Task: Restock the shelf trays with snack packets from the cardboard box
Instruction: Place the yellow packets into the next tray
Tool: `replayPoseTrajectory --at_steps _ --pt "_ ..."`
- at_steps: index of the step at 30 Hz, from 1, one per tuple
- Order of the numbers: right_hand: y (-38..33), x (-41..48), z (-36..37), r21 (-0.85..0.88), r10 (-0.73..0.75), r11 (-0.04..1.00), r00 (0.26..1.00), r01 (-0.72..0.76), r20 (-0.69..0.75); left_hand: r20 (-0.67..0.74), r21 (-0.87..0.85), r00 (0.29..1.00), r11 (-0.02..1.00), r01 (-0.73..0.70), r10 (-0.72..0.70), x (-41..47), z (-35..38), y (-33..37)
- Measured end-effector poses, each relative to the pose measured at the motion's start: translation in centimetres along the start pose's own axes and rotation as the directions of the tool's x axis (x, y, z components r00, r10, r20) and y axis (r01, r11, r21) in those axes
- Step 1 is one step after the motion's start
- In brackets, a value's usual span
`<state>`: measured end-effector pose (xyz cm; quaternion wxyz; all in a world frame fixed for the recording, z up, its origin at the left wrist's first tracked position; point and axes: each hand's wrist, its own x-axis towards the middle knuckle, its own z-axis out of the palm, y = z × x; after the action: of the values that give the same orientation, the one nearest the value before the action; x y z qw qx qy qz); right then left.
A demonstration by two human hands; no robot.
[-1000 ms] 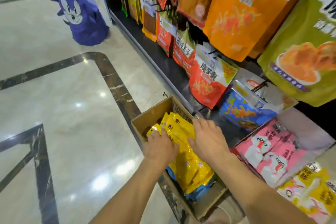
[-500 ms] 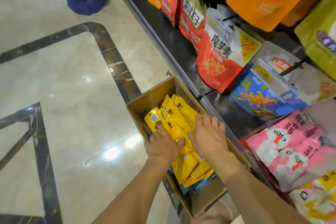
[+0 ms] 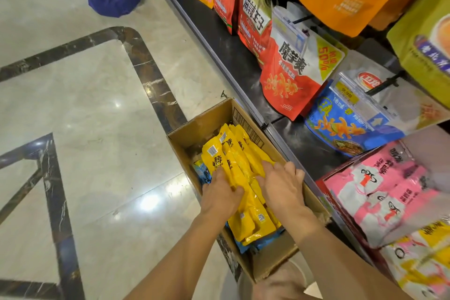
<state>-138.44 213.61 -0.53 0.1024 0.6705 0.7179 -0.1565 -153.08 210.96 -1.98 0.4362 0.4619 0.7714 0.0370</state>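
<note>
Two hands [image 3: 220, 196] [image 3: 282, 190] on yellow packets [image 3: 233, 153] (left curled)

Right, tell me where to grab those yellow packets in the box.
Best squeeze the stack of flat yellow plastic snack packets mid-length across its long sides, coming down through the open brown cardboard box top: they lie fanned lengthwise, overlapping.
</note>
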Motion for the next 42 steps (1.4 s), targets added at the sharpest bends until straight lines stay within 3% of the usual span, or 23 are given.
replayPoseTrajectory --at_steps 6,13,16,21,25,30,38,42 --pt "0.6 -0.2 -0.6 0.250 0.076 0.965 0.996 -0.086 0.047 -0.032 -0.097 0.999 0.995 -0.014 0.011 -1.4 -0.6 0.2" --pt "1.3 -1.5 -1.4 0.483 0.214 0.850 0.976 -0.212 0.052 -0.079 -0.194 0.995 0.978 -0.082 0.068 -2.9 -0.7 0.9" --pt "2.0 -2.2 -1.6 0.622 0.227 0.750 0.971 -0.225 0.078 -0.102 -0.242 0.990 0.963 -0.121 0.099 -3.4 -0.6 1.2" --pt "3.5 -4.0 -3.3 0.840 0.211 0.486 0.965 -0.242 0.155 -0.142 -0.267 0.975 0.942 -0.204 0.171 -4.3 -0.5 1.5" --pt "4.3 -5.4 -4.6 0.891 0.237 0.380 0.957 -0.250 0.167 -0.147 -0.270 0.968 0.933 -0.239 0.205 -5.1 -0.7 1.7" --pt "4.9 -7.2 -6.2 0.902 0.251 0.378 0.961 -0.208 0.117 -0.141 -0.279 0.962 0.923 -0.264 0.232 -6.7 -1.5 2.2" --pt "5.4 -10.3 -10.1 0.934 0.238 0.288 0.960 -0.212 0.145 -0.226 -0.421 0.937 0.840 -0.342 0.268 -9.3 -4.2 2.3" --pt "4.3 -12.3 -12.3 0.977 0.264 0.142 0.957 -0.159 0.118 -0.253 -0.484 0.916 0.778 -0.400 0.313 -13.4 -7.2 4.1"
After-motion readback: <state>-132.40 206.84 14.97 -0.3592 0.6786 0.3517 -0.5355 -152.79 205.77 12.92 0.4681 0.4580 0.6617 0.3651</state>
